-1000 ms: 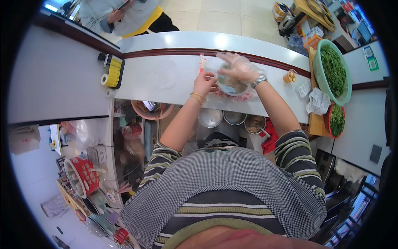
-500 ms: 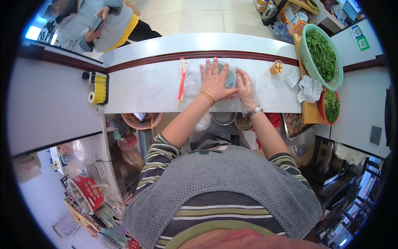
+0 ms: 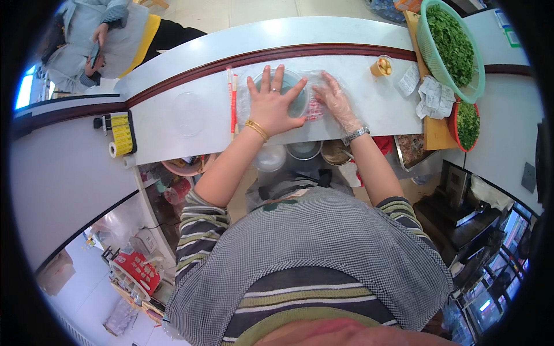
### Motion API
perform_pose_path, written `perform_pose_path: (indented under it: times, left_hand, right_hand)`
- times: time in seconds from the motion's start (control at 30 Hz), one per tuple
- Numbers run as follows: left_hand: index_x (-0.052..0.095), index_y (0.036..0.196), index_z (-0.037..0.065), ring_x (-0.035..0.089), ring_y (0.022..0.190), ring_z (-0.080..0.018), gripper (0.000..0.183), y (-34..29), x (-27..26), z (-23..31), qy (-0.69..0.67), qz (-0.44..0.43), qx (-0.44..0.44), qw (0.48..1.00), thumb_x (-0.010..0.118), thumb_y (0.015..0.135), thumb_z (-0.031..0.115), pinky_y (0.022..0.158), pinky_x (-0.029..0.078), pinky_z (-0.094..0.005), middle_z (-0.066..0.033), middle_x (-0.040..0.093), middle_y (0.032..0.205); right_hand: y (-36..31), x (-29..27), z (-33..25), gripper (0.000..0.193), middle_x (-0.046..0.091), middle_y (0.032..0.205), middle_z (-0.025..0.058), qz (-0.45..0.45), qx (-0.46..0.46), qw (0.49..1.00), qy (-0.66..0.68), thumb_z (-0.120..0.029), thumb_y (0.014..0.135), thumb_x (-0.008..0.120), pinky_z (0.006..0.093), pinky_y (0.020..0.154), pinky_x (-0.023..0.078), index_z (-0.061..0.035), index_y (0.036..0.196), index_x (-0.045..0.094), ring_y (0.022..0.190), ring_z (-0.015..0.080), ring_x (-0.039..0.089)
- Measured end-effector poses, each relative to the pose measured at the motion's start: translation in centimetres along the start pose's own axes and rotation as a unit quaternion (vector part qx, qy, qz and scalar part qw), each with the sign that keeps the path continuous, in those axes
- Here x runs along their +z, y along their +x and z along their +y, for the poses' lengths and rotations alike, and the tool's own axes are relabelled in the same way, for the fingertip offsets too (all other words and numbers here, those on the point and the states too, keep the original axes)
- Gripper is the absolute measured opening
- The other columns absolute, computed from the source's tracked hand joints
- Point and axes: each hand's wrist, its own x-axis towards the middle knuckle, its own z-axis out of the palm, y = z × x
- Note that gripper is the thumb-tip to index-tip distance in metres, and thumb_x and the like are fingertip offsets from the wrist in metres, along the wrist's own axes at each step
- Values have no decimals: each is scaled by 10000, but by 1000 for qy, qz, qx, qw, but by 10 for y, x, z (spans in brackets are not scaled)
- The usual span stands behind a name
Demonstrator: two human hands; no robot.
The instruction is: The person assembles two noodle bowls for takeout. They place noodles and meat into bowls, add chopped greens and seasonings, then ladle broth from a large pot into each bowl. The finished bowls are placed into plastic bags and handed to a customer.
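My left hand [image 3: 273, 105], with a ring and gold bracelets, lies spread over a round clear plastic container [image 3: 298, 106] on the white counter. Whether a lid covers the container I cannot tell, since the hand hides most of its top. A clear plastic bag [image 3: 315, 111] with red print spreads around it. On the bag's right side rests my right hand [image 3: 337, 105], wearing a clear disposable glove and a wristwatch, its fingers extended. Left of the container lie paper-sleeved chopsticks [image 3: 234, 106] in red and white.
Farther left is a clear round lid [image 3: 188, 114]. To the right stand a cup of yellow pieces [image 3: 381, 67], crumpled paper slips [image 3: 434, 98], a green basket of leafy greens [image 3: 480, 78] and a red bowl of chopped greens [image 3: 466, 128]. Across the counter, a person [image 3: 118, 37] holds a phone.
My view has shifted, so the counter sits higher and tilted. My right hand has moved slightly away from the left, showing more red print on the bag. My left hand stays spread over the container.
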Motion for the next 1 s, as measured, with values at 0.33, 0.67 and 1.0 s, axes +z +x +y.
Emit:
perform_pose_path:
  times: [0.33, 0.67, 1.0]
  left_hand:
    - [464, 1420, 435, 117, 1452, -513, 789, 0, 3, 2, 15, -4, 17, 1000, 696, 682, 590, 1024, 100, -801, -105, 243, 1606]
    - [502, 1394, 407, 165, 1434, -528, 715, -2, 8, 10, 22, -5, 20, 1000, 684, 714, 531, 1022, 84, -816, -36, 293, 1593]
    - [378, 1509, 246, 195, 1444, -484, 966, -26, 14, 1, 5, 133, -99, 986, 620, 724, 755, 1112, 82, -701, -265, 274, 1551]
  right_hand:
    - [2, -80, -102, 455, 612, 1189, 169, 307, -302, 655, -621, -233, 795, 758, 405, 963, 484, -106, 1213, 630, 1067, 298, 613]
    - [14, -87, -124, 360, 608, 1106, 182, 218, -198, 766, -572, -68, 790, 700, 410, 937, 505, -114, 1145, 662, 1045, 325, 612]
    - [-34, 33, -84, 483, 600, 1122, 188, 57, -278, 812, -510, -42, 733, 743, 427, 891, 529, -113, 1193, 611, 1024, 370, 615]
